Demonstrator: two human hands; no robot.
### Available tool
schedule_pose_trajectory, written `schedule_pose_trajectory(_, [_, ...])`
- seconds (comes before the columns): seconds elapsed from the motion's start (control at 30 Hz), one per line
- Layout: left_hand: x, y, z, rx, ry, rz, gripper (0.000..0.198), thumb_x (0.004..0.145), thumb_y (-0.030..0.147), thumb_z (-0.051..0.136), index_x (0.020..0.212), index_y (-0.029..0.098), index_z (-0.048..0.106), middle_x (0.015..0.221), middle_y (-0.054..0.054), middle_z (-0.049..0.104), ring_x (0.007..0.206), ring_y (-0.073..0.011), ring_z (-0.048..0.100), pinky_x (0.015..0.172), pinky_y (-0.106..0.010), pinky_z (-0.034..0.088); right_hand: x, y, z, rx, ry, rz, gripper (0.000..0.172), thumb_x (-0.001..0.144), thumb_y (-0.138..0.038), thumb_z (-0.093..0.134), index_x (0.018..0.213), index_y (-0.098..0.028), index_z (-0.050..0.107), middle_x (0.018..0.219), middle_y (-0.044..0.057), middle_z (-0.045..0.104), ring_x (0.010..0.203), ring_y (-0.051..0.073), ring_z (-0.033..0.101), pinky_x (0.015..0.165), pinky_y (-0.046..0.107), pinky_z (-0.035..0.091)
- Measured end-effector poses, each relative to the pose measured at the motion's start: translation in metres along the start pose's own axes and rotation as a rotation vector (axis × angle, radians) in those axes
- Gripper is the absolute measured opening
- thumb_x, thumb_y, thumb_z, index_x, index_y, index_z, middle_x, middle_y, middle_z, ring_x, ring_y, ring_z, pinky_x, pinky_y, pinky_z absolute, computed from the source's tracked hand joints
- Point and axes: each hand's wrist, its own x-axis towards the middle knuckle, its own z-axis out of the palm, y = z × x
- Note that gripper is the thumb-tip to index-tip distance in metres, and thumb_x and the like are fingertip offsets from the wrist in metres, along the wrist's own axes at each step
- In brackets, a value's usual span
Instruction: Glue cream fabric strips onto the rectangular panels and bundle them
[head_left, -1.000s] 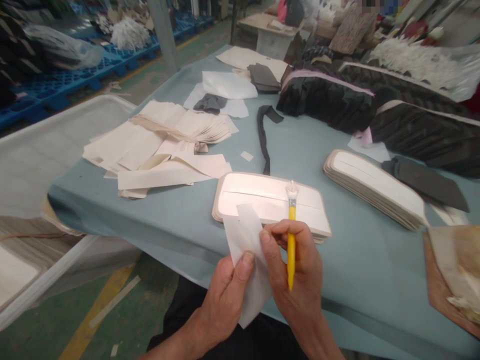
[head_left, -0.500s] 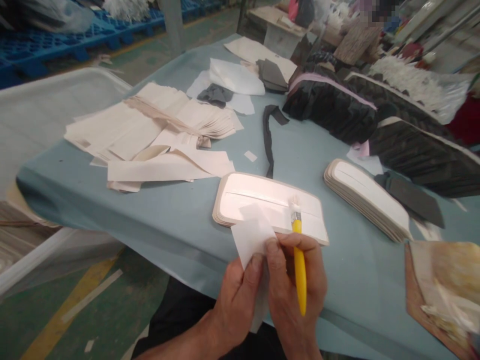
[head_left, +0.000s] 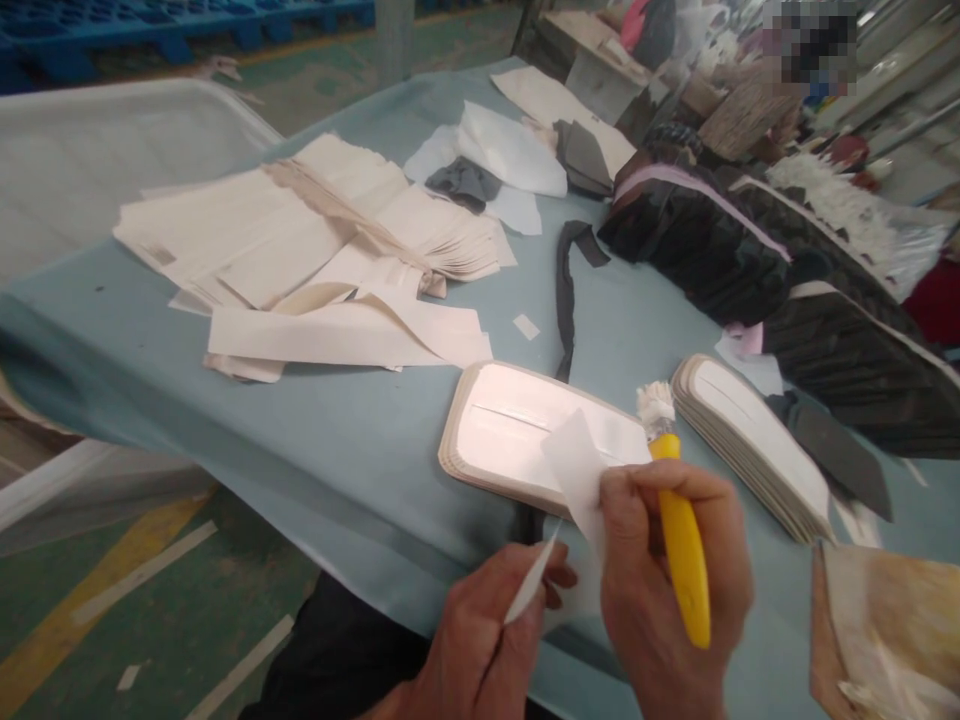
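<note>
My right hand (head_left: 634, 590) is closed around a yellow-handled paintbrush (head_left: 684, 560), its pale bristles pointing up and away. The same hand pinches a thin white paper piece (head_left: 576, 462) between thumb and forefinger. Lower and to the left, my left hand (head_left: 480, 625) grips another white piece (head_left: 532, 580), seen nearly edge-on. Just beyond both hands lies a stack of long, rounded white panels with beige edges (head_left: 502, 400); the top one has a slit along its length. The paper in my right hand covers part of that stack.
A second panel stack (head_left: 750, 430) lies to the right, beside a dark flat piece (head_left: 840, 450). Fanned cream sheets (head_left: 247, 230) spread over the table's left. Black bundles (head_left: 690, 240) line the far right. A dark strip (head_left: 565, 300) lies beyond the nearer stack.
My hands have drawn apart, each with a white piece. The brush has moved right, off the top panel. The view has shifted slightly.
</note>
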Motion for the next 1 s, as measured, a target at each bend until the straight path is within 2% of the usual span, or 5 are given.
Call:
schedule_pose_trajectory(0.07, [-0.003,-0.001,-0.013,0.004,0.042,0.005,0.037,0.110,0.034,0.039,0.138,0.027,0.062,0.108,-0.009,0.077,0.088,-0.0211,0.074,0.082,-0.034,0.064,0.019,0.006,0.000,-0.058,-0.103,-0.126,0.009,0.098,-0.028,0.069,0.094,-0.025,0.061,0.071,-0.005,0.059,0.055,0.011,0.056,0.052,0.021,0.046])
schedule_pose_trajectory(0.23, [0.013,0.005,-0.058,0.005,-0.002,0.068,0.021,0.107,0.036,0.047,0.108,0.025,0.065,0.070,0.000,0.056,0.056,-0.0153,0.055,0.051,-0.026,0.045,0.051,0.016,0.005,-0.109,-0.339,-0.255,0.010,0.099,-0.025,0.067,0.096,-0.025,0.058,0.071,-0.006,0.060,0.055,0.011,0.059,0.052,0.020,0.046])
schedule_pose_trajectory(0.4, [0.040,0.013,-0.085,0.434,0.050,0.155,0.018,0.101,0.019,0.056,0.118,0.025,0.061,0.075,0.003,0.063,0.062,-0.0122,0.060,0.061,-0.024,0.049,0.066,0.014,0.017,-0.140,-0.511,-0.381,0.014,0.098,-0.019,0.064,0.097,-0.027,0.053,0.075,-0.007,0.064,0.049,0.010,0.056,0.047,0.019,0.040])
schedule_pose_trajectory(0.6, [0.068,0.004,-0.090,0.713,0.007,0.336,0.023,0.100,0.010,0.059,0.123,0.015,0.063,0.074,0.002,0.059,0.063,-0.0130,0.054,0.059,-0.026,0.043,0.076,0.009,0.033,-0.105,-0.577,-0.414,0.013,0.097,-0.018,0.061,0.097,-0.026,0.051,0.076,-0.005,0.065,0.048,0.010,0.054,0.047,0.020,0.039])
schedule_pose_trajectory(1.0, [0.073,-0.002,-0.087,0.774,-0.044,0.267,0.025,0.096,0.006,0.057,0.118,0.015,0.064,0.077,0.000,0.059,0.065,-0.0156,0.052,0.059,-0.028,0.042,0.076,0.013,0.045,-0.252,-0.600,-0.402,0.007,0.097,-0.022,0.057,0.097,-0.027,0.051,0.069,-0.005,0.065,0.041,0.013,0.055,0.042,0.022,0.036])
